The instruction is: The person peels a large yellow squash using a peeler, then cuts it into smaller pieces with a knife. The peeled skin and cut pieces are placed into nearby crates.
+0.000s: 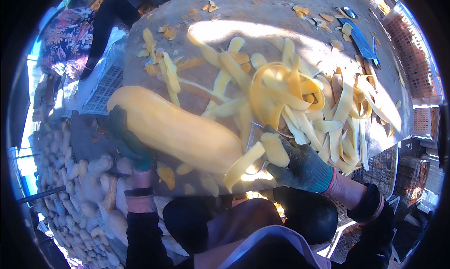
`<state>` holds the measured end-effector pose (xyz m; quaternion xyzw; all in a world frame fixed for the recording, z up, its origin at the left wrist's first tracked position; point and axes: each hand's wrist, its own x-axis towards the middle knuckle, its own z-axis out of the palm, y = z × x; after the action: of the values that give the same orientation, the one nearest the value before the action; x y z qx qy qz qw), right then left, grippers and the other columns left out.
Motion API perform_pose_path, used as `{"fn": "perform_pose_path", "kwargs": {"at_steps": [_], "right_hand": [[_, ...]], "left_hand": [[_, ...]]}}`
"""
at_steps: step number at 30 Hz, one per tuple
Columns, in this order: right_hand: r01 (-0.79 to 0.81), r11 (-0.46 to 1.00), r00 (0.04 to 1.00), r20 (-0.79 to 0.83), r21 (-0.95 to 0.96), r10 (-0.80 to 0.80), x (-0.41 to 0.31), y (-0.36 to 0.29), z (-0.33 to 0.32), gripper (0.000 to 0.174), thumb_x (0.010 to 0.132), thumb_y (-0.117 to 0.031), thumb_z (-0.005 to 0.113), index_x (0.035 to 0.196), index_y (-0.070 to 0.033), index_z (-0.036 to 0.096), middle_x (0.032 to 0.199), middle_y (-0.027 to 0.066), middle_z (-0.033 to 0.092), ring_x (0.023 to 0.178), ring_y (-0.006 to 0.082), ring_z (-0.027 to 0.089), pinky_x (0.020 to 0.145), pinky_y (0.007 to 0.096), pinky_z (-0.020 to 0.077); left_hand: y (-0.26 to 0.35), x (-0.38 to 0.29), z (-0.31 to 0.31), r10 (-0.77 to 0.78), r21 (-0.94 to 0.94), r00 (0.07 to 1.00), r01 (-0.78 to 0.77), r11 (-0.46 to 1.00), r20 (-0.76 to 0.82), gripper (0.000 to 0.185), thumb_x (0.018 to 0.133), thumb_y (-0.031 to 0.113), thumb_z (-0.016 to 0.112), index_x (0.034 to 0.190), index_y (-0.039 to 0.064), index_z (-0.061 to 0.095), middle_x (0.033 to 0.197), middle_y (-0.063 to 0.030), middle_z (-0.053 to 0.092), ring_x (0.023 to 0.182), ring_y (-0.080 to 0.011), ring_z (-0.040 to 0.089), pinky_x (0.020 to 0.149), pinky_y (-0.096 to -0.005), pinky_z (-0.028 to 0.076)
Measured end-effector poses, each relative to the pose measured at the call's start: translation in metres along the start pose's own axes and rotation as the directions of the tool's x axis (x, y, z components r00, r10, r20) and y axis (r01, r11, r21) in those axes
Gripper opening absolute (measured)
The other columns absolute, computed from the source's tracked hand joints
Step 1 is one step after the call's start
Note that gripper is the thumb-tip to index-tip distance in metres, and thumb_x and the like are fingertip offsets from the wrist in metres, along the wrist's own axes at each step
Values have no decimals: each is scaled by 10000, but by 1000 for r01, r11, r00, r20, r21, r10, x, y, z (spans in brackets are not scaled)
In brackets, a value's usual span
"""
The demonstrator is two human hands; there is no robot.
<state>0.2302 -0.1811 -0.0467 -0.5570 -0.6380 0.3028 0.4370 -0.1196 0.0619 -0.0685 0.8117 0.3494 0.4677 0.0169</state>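
Observation:
A long peeled butternut squash (179,128) lies slantwise on the worktable in front of me, its surface smooth and pale orange. My left hand (132,139), in a dark green coated glove, grips its left end from the near side. At the squash's right end, my right hand (302,163) wears a matching glove and is closed around a peeler (254,137). Only parts of the peeler's frame show. Peel strips (276,149) lie over the fingers and hide much of the tool. A heap of long yellow peelings (281,89) lies just beyond my right hand.
The grey worktable (225,5) carries scattered peel scraps. A blue-handled knife (358,40) lies at the far right. Many unpeeled squashes (77,198) cover the ground at left. Plastic crates (411,51) stand along the right; another crate (105,75) and a person (66,40) are at left.

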Motion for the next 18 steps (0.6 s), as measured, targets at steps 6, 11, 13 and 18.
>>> {"fn": "perform_pose_path", "kwargs": {"at_steps": [6,11,13,18], "right_hand": [[-110,993,960,261,33,98,49,-9,22,551,1000,-291,570,1488,-67,444,802,174,685,728,328,699,678,400,541],[-395,917,843,375,-56,386,-15,-31,-21,705,945,-195,634,1554,-3,334,1074,165,699,971,164,659,865,296,517],[-426,900,885,246,91,394,8,-51,-20,723,941,-166,638,1558,23,312,1177,159,696,1037,108,630,897,266,499],[-310,936,946,154,168,286,113,-38,33,903,886,-389,753,1569,-9,300,1070,129,716,869,168,662,798,300,535]], "left_hand": [[10,11,-15,23,132,999,-28,991,46,518,1025,349,336,1254,-15,626,1373,-231,576,1305,-416,497,1162,-582,268],[19,20,-29,-24,157,996,10,987,88,498,1008,325,440,1362,-9,548,1421,-231,537,1325,-415,480,1174,-550,271],[29,6,-32,-136,106,991,137,985,-19,519,1000,281,475,1427,-13,503,1432,-223,532,1319,-422,490,1182,-538,267],[64,-31,-21,-853,-529,523,726,440,7,597,1036,390,549,1463,-13,446,1450,-163,514,1315,-263,500,1085,-342,407]]}}
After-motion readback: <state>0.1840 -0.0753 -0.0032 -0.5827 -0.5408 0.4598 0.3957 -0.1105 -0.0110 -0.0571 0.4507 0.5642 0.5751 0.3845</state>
